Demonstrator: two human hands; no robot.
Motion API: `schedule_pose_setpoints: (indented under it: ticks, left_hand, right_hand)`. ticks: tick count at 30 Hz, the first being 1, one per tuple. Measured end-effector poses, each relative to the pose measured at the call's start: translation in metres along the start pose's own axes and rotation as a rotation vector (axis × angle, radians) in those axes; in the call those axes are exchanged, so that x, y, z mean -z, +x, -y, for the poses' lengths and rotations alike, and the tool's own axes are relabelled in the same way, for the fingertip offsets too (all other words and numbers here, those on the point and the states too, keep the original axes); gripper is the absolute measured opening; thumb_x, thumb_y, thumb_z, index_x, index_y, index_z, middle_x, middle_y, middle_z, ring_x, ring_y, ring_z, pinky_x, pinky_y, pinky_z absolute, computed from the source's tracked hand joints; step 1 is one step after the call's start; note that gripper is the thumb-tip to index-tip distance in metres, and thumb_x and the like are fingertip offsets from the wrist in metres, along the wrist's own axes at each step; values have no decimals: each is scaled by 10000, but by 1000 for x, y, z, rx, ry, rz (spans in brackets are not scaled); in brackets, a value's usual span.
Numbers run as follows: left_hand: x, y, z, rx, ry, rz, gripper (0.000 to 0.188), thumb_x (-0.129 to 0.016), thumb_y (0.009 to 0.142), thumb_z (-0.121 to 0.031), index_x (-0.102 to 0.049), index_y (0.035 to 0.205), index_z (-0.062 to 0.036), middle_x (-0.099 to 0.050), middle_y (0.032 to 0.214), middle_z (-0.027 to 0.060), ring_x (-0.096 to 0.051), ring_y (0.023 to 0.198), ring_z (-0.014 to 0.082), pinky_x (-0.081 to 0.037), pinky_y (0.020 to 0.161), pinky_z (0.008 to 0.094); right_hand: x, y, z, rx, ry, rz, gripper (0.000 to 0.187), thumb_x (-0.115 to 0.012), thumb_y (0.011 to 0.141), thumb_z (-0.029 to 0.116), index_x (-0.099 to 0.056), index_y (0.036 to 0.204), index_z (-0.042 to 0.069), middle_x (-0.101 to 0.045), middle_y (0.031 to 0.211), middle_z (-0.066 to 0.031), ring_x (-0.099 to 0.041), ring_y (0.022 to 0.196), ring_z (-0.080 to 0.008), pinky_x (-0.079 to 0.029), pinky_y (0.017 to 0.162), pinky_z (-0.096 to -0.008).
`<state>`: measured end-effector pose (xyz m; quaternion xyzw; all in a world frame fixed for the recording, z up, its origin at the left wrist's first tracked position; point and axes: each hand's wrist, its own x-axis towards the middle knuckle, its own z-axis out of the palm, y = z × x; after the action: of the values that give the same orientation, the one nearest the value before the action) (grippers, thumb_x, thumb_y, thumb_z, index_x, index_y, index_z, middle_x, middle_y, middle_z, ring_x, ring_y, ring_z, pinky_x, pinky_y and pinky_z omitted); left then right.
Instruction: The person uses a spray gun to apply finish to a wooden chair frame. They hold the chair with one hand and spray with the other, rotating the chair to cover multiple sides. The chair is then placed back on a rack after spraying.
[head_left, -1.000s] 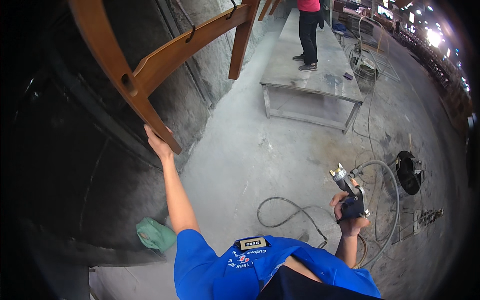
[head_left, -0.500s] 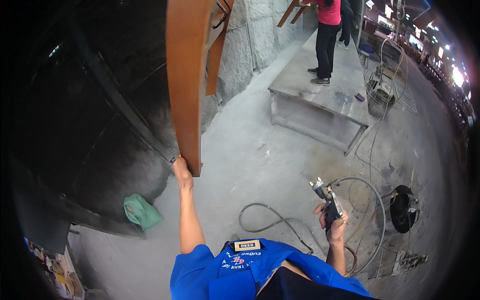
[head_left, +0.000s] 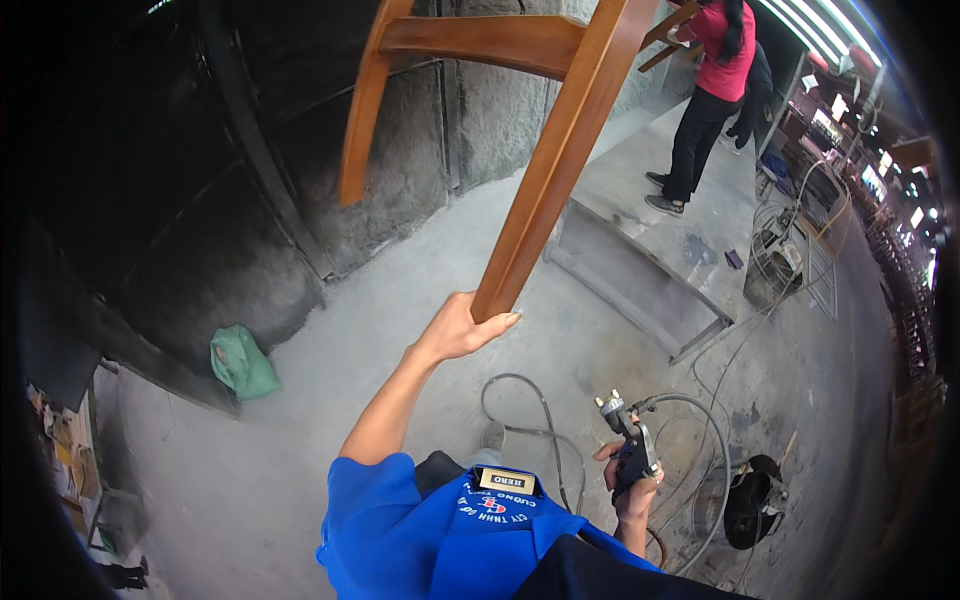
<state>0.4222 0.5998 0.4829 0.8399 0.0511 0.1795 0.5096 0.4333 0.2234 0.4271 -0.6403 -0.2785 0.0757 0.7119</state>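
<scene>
A worker in a blue shirt steadies a raised brown wooden frame with the left hand, whose grip is wrapped around the lower end of one leg near the center of the scene, thumb along its right side. From there the leg slants up toward one o'clock, while a crosspiece joins it to a second leg at eleven. Between four and five o'clock, the right hand has its grip closed around the black body of a spray gun, its metal nozzle tipped up and to the left, a gray hose curving away from it. A black-mouthed bucket stands at four o'clock; a green bag rests on the dusty floor between eight and nine. Toward two o'clock, a co-worker in pink stands on a low metal platform.
</scene>
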Motion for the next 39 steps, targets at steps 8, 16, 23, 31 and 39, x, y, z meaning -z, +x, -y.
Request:
schedule_pose_setpoints:
  ticks: [8, 16, 23, 31, 39]
  left_hand:
    - [-41, 105, 39, -3, -64, -269, 347, -729, 901, -344, -639, 942, -11, -622, 670, 65, -602, 623, 189, -461, 584, 352]
    - [-63, 192, 55, 9, 86, -463, 432, -706, 893, -325, -632, 1180, -9, -726, 793, 185, -729, 760, 386, -563, 702, 472]
    - [-82, 239, 65, 86, 116, -580, 411, -696, 899, -314, -640, 1158, 1, -724, 781, 187, -718, 734, 394, -555, 688, 467]
    - [-107, 270, 57, 141, 199, -717, 429, -706, 891, -360, -675, 1141, -12, -711, 785, 200, -706, 749, 400, -537, 713, 470]
    - [-128, 263, 40, 231, 235, -745, 428, -693, 907, -371, -662, 1130, -6, -712, 838, 207, -705, 824, 405, -537, 736, 465]
  right_hand:
    - [9, 123, -7, 85, 72, 110, 1267, -460, 755, 967, -429, 1492, -63, -696, 849, -206, -416, 467, -62, -333, 439, -226]
    - [-34, 263, -6, 157, -60, 612, 1058, -288, 942, 839, -505, 1450, -63, -693, 789, -120, -515, 491, -93, -419, 484, -259]
    - [-23, 327, -43, -58, 41, 789, 1075, -328, 918, 860, -480, 1493, -35, -660, 750, -86, -452, 489, -70, -381, 479, -257]
    - [46, 403, -49, 48, 36, 950, 1155, -336, 863, 909, -471, 1483, -57, -652, 741, -89, -445, 497, -59, -345, 481, -237]
    - [46, 495, -3, 360, 291, 873, 1095, -347, 901, 868, -464, 1500, -41, -695, 839, -84, -487, 513, -53, -371, 483, -231]
